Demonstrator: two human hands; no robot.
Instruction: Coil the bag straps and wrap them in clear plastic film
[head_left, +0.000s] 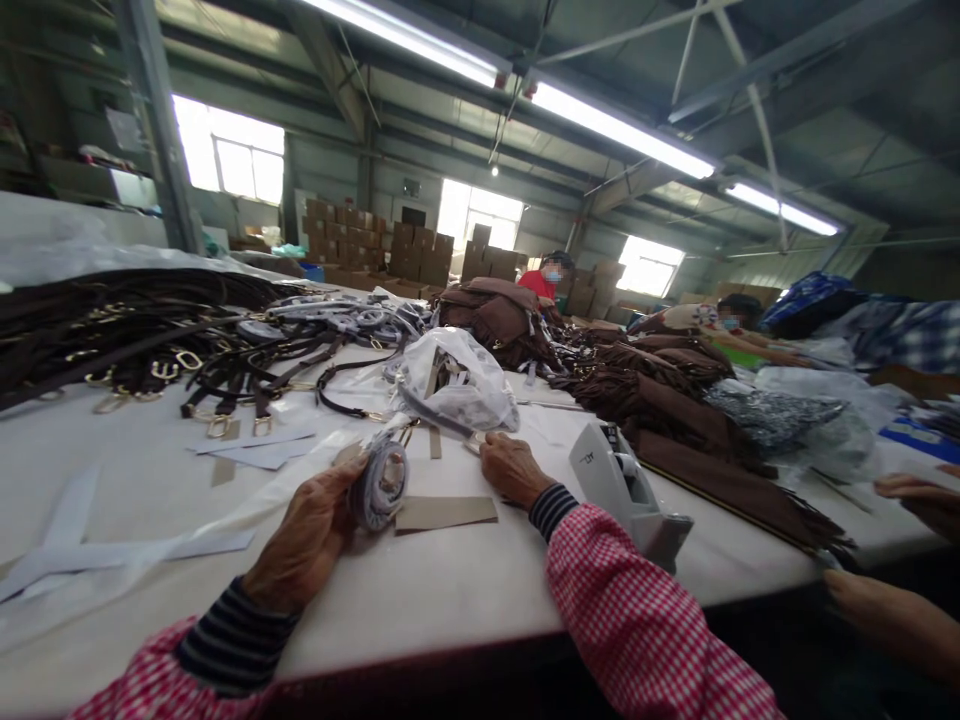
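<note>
My left hand (pixel 311 525) is closed round a coiled bag strap (pixel 380 485) in greyish wrapping, held upright over the white table. A gold-coloured clasp (pixel 409 431) shows just above the coil. My right hand (pixel 515 468) is closed too, its fingertips pinching the light-coloured end of a grey-wrapped strap (pixel 442 418); whether this strap joins the coil I cannot tell. Between my hands lies a flat piece of tan card (pixel 446 514). Behind them sits a clear plastic bag (pixel 457 375) with pale pieces inside.
A tape dispenser (pixel 626 485) stands right of my right hand. Dark straps with gold buckles (pixel 217 426) pile up at left, brown fringed bags (pixel 675 420) at right. White strips (pixel 255 450) lie at left. Another person's hand (pixel 892 610) reaches in at right; co-workers sit farther back.
</note>
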